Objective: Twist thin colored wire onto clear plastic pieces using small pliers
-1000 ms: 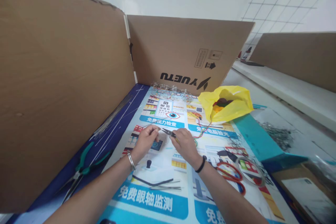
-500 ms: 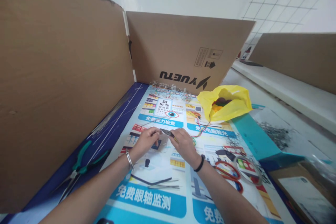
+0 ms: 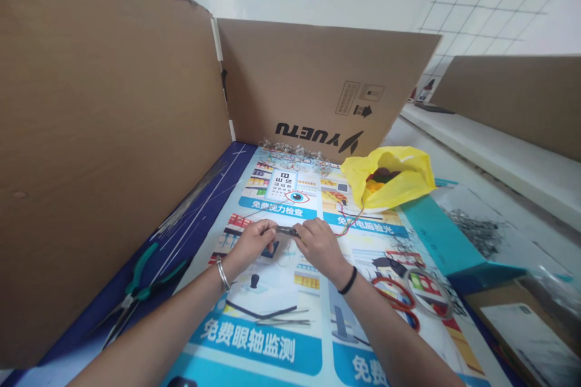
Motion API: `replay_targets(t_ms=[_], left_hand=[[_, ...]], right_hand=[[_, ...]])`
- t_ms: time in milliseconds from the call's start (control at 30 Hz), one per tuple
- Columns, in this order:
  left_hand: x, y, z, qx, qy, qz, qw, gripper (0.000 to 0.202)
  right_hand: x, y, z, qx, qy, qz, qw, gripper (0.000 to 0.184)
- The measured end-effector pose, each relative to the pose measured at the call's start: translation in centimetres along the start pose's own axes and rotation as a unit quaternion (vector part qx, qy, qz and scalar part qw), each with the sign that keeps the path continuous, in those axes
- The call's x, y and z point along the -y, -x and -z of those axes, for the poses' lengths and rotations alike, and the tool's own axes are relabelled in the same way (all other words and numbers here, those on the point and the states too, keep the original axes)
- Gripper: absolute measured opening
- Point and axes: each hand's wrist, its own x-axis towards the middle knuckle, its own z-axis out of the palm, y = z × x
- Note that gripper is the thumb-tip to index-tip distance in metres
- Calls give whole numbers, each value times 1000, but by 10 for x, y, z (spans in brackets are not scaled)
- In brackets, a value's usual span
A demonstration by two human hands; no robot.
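Observation:
My right hand (image 3: 318, 246) is wrapped round a pair of small pliers (image 3: 287, 230), whose dark jaws point left. My left hand (image 3: 255, 243) is closed in a pinch at the tip of those jaws. A faint thin wire (image 3: 285, 257) seems to hang below its fingertips, though it is hard to make out. Both hands are just above the printed poster (image 3: 272, 290) that covers the table. Red and green yarn (image 3: 348, 225) trails behind the right hand.
Teal-handled pliers (image 3: 144, 281) lie at left beside loose straight wires (image 3: 190, 199). Bent wire pieces (image 3: 295, 156) line the back. A yellow bag (image 3: 390, 175), orange-handled scissors (image 3: 394, 293), a tape roll (image 3: 429, 293) and a teal box (image 3: 447, 236) stand right. Cardboard panels (image 3: 318, 72) enclose the left and back.
The pliers in my right hand have turned, so their jaws now lie more level and look narrower. My right hand has rotated slightly; my left stays almost in place.

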Motion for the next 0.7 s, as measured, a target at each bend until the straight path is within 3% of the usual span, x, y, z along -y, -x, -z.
replay_targets(t_ms=[700], left_hand=[[-1,3,-1,-15,1,-6,1000,12]], right_hand=[[2,-1,-1,19,9,1,1000,16]])
